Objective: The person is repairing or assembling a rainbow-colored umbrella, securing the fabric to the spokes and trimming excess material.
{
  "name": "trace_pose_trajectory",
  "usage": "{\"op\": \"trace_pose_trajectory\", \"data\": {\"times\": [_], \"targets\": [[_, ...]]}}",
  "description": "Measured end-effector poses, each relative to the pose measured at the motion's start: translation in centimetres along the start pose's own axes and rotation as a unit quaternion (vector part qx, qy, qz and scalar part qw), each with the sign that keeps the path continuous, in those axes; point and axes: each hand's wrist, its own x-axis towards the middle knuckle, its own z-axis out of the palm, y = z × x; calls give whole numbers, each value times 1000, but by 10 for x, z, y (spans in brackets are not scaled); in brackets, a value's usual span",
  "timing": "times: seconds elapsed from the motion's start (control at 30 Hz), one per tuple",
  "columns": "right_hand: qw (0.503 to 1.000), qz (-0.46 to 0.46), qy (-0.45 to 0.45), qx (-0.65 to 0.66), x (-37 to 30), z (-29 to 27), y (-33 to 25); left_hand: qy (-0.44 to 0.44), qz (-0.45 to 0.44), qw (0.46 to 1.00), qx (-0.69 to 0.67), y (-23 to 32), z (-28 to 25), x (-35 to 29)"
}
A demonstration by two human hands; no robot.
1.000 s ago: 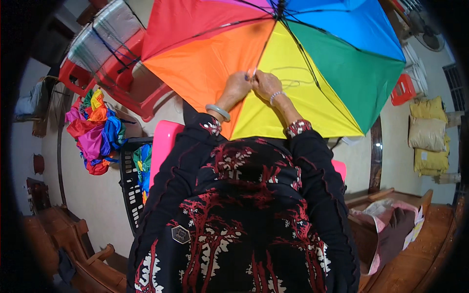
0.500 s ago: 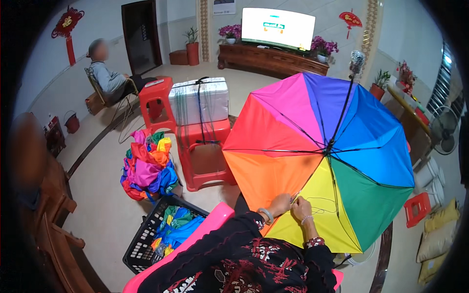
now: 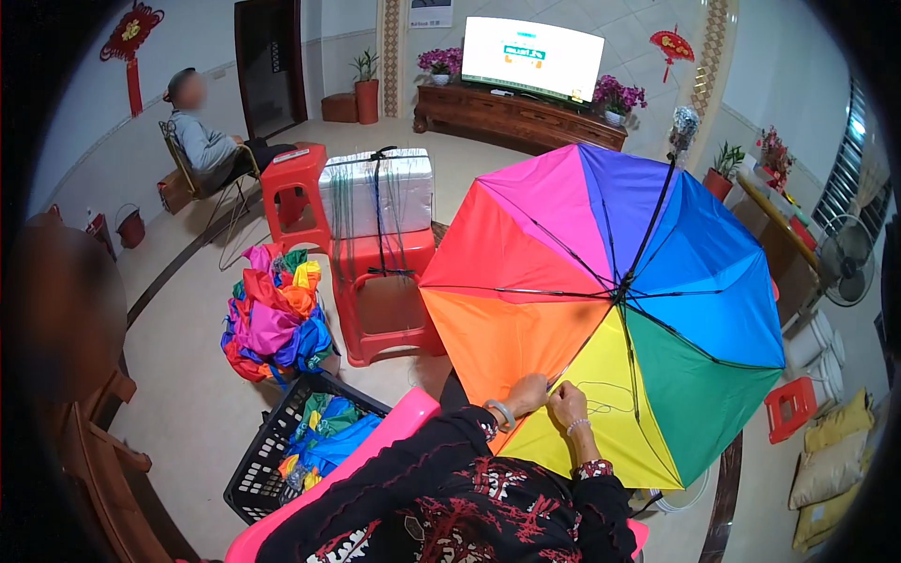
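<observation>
- Since half a second ago, little has shifted: the view has tipped slightly, the open canopy sits a touch lower and further right, and both hands remain at its near rim.
- Rainbow umbrella [image 3: 610, 300]: open, inner side facing the viewer, filling the picture from centre out to 3 o'clock; black ribs radiate from the hub, the shaft runs up toward 1 o'clock, and the handle is at its far end.
- White foam box [image 3: 375, 192]: bound with dark straps, resting on a red plastic stool [image 3: 380, 310] at 11 o'clock from the umbrella hub.
- Second red stool [image 3: 293, 192]: at 10 o'clock from the box, with a seated person just behind it.
- Heap of coloured fabric [image 3: 274, 314]: on the floor at 9 o'clock from the canopy.
- Black crate [image 3: 267, 460]: at 7 o'clock, holding more coloured fabric, beside a pink seat edge [image 3: 375, 441].
- Left hand [image 3: 527, 392]: at 6 o'clock on the canopy rim, grip narrow, fingers pinched on the orange and yellow seam; a bangle circles the wrist.
- Right hand [image 3: 568, 405]: just beside the left, nearly touching, grip narrow on the yellow panel edge; a thin dark thread [image 3: 601, 399] loops over the yellow cloth at 3 o'clock from it.
</observation>
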Motion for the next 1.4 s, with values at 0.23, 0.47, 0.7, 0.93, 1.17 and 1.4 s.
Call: {"op": "trace_pose_trajectory", "data": {"times": [0.23,0.47,0.7,0.93,1.17,1.4], "targets": [[1000,-10,4,-11,-4,3,-1,-6,-18,1000,-12,2,-1,-4],[997,-38,-4,-69,0,9,2,-29,-39,999,-25,3,-8,-5],[999,4,-30,16,3,7,12,13,-60,997,-44,9,-1,-7],[998,24,-41,52,5,5,7,14,-54,997,-49,12,-9,-17],[1000,14,14,22,3,10,6,-5,19,997,-68,6,-7,-13],[999,31,10,0,2,9,0,6,-2,1000,-27,3,-5,-9]]}}
